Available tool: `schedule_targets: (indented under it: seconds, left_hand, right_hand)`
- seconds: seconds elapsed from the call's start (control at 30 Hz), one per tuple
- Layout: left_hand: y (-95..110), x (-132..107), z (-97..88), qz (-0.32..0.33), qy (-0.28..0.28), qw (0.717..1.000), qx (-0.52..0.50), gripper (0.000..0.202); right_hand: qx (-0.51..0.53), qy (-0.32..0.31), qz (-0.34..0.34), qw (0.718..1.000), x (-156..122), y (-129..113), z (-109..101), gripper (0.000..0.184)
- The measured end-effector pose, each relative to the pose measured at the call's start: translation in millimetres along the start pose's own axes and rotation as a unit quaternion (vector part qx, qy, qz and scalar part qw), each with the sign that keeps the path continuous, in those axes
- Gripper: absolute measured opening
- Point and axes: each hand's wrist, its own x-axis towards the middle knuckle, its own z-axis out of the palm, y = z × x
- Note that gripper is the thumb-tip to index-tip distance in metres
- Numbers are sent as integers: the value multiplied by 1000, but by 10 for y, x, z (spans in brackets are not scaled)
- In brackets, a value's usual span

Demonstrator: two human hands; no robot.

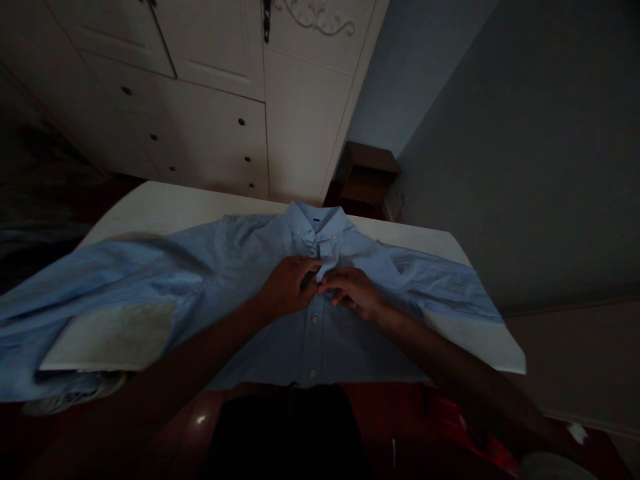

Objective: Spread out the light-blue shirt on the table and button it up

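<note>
A light blue button-up shirt (225,267) lies front side up on a white table (160,203), collar toward the far edge and sleeves spread to both sides. My left hand (287,287) and my right hand (353,290) meet at the shirt's button placket just below the collar (317,223). Both hands have their fingers pinched on the placket fabric near the upper buttons. Two more white buttons show lower down the placket.
White cabinets with drawers (215,133) stand beyond the table. A small dark wooden stand (365,177) sits in the corner by the grey wall. The left sleeve hangs over the table's left edge. Something red (450,413) lies below the table's near edge.
</note>
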Motion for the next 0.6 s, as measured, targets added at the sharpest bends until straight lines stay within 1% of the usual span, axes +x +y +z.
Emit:
schedule_targets:
  seconds: [0.07, 0.1, 0.13, 0.17, 0.2, 0.27, 0.3, 0.37, 0.47, 0.6]
  left_hand:
    - [4, 38, -73, 8, 32, 999, 23, 23]
    - [5, 57, -105, -2, 41, 999, 19, 18]
    - [5, 73, -130, -23, 39, 999, 7, 15]
    - [4, 86, -147, -48, 24, 999, -10, 16]
    - [1, 96, -153, -70, -2, 997, -27, 17]
    - [-9, 103, -145, -100, -62, 991, -58, 18]
    - [-13, 103, -134, -110, -81, 988, -69, 18]
    - [-18, 99, -116, -126, -97, 984, -86, 17]
    - [-13, 95, -110, -145, -104, 979, -99, 18]
    - [-19, 98, -126, -155, -109, 978, -89, 21]
  right_hand:
    - [-5, 3, -8, 1000, 5, 10, 10, 15]
    - [-8, 5, -11, 1000, 6, 13, 14, 16]
    - [-13, 6, -11, 1000, 5, 16, 19, 16]
    - [-17, 8, -12, 1000, 3, 18, 24, 16]
    - [-21, 9, -14, 1000, 0, 21, 29, 15]
    - [-31, 13, -19, 999, -6, 28, 40, 14]
    - [-34, 14, -21, 999, -9, 32, 45, 13]
    - [-41, 17, -26, 999, -16, 39, 56, 12]
    - [-50, 23, -35, 998, -26, 47, 72, 12]
    - [-51, 29, -44, 997, -32, 56, 74, 12]
